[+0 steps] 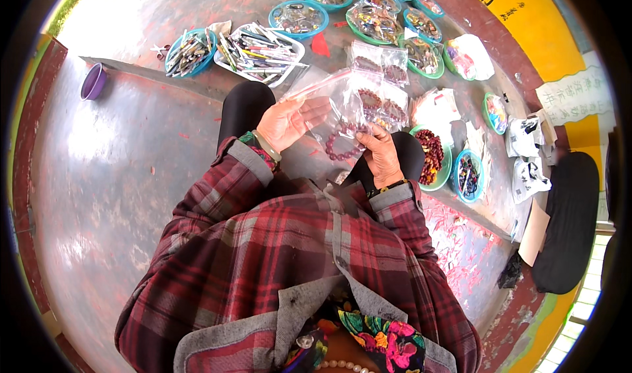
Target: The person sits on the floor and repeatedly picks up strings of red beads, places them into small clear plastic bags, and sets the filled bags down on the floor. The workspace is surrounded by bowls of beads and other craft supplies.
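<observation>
A clear zip bag [336, 100] is spread between my hands, above my knees. A dark red bead bracelet [344, 154] shows at its lower end; the glare hides whether it lies wholly inside. My right hand [382, 154] pinches the bag's lower right edge beside the bracelet, thumb on top. My left hand [289, 124] is palm up at the bag's upper left, its fingers stretched out against the plastic. Just beyond, packed bracelets [370, 99] in clear bags lie on the ledge.
A white basket of pens [299, 56] and a blue basin of pens [212, 39] stand ahead. Several small-item basins [298, 32] reach to the far right. At right are a green bowl [446, 169] of red beads and a blue bowl [482, 175]. A purple basin [93, 82] sits far left.
</observation>
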Tool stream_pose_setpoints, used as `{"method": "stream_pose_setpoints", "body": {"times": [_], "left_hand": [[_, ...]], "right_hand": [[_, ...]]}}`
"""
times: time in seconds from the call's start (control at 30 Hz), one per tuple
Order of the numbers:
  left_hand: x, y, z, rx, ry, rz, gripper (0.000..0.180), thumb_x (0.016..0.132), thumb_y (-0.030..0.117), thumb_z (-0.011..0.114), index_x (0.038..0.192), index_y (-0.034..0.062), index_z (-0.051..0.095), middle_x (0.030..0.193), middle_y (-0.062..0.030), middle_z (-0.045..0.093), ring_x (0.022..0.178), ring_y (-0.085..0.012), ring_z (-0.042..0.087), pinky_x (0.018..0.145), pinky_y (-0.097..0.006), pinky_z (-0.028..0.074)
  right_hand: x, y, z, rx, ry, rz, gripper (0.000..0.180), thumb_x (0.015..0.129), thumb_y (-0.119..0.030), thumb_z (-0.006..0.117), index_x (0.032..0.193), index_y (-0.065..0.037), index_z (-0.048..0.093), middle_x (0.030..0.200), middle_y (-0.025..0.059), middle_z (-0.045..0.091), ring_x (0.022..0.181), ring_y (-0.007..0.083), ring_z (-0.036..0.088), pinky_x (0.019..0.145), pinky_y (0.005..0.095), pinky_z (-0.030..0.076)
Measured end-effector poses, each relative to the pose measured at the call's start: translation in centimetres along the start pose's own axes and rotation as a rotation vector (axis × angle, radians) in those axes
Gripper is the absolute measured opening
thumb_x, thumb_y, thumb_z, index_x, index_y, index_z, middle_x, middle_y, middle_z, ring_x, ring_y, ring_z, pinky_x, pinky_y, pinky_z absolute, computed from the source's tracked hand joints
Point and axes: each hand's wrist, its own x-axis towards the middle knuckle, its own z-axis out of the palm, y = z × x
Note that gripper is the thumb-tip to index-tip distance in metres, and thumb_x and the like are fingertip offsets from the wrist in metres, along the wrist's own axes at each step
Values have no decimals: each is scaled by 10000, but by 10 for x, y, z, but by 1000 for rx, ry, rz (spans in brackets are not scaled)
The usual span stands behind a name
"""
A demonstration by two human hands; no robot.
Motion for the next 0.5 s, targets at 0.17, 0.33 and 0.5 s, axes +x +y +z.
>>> {"method": "stream_pose_setpoints", "body": {"times": [0.17,0.33,0.5], "left_hand": [[0,12,-10,46,-71,-102,470,842,237,601,1227,8,455,1176,-180,532,1045,-275,560,894,-372,460],[2,20,-12,411,18,-104,226,863,120,575,1044,-15,576,1073,-119,590,912,-180,612,808,-283,489],[0,12,-7,557,155,-56,119,874,81,562,913,-18,617,829,-37,619,737,-100,587,672,-213,462]], "right_hand": [[-6,-12,-13,-162,-107,32,255,757,54,622,1004,-12,632,898,35,648,761,90,584,701,228,457],[-7,-17,-11,-236,-144,66,241,757,25,645,996,1,632,905,27,642,779,86,577,719,223,453],[-5,-15,-6,-254,-125,81,201,769,-42,676,962,2,640,900,24,648,777,88,573,725,229,454]]}}
